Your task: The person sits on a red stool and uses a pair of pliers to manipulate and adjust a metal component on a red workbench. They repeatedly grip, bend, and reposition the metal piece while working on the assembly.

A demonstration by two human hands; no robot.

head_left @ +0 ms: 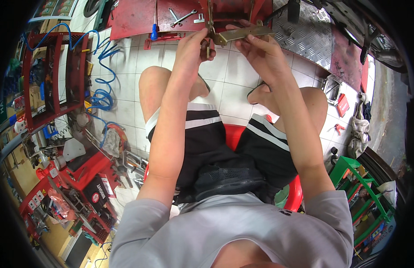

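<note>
A large red-painted metal platform (135, 18) lies across the white-tiled floor (233, 80) ahead of the seated person's knees, with a blue-handled screwdriver (154, 31) and a silver open-ended spanner (183, 18) resting on it. At its near edge, the right hand (260, 51) grips a flat, brass-coloured metal bar (245, 33) from below. The left hand (193, 47) is closed, fingertips pinching a small fitting (208, 47) at the bar's left end.

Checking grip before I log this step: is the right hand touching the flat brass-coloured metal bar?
Touching. The head view shows the right hand with its fingertips closed on the lower edge and top of the metal bar, with no gap between them.
</note>
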